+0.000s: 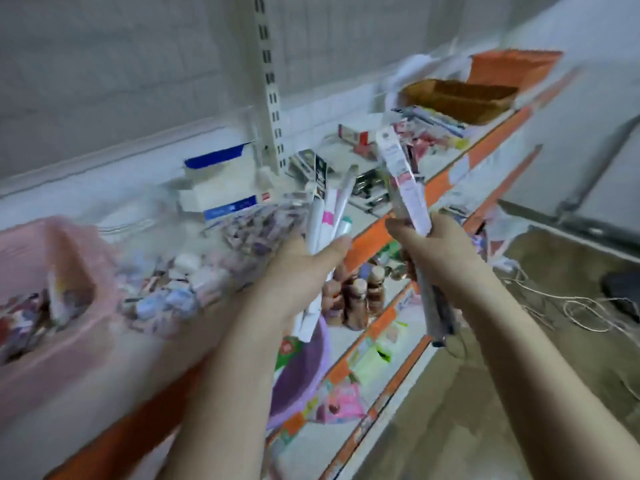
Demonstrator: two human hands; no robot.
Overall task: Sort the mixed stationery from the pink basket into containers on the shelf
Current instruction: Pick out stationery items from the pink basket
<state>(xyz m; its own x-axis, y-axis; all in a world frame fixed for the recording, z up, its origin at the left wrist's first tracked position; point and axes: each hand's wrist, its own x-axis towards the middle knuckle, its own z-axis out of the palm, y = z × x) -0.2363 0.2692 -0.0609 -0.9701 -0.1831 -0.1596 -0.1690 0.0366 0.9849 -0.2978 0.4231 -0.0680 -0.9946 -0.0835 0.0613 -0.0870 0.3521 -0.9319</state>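
My left hand (304, 268) grips a bundle of white and pink pens (329, 213) that stand upright in front of the shelf. My right hand (436, 251) grips a second bundle of packaged pens (401, 178), whose lower ends stick out below the fist. The pink basket (41, 258) sits at the far left on the shelf with mixed stationery inside. A clear container (180, 282) full of small erasers and bits stands just left of my left hand. The frame is blurred.
White and blue boxes (221, 188) stand at the shelf's back. Farther right lie packaged goods (429, 129), a brown basket (457, 98) and an orange basket (512, 65). Lower orange-edged shelves hold small bottles (360, 292) and a purple basin (298, 375). White cord (581, 306) lies on the floor.
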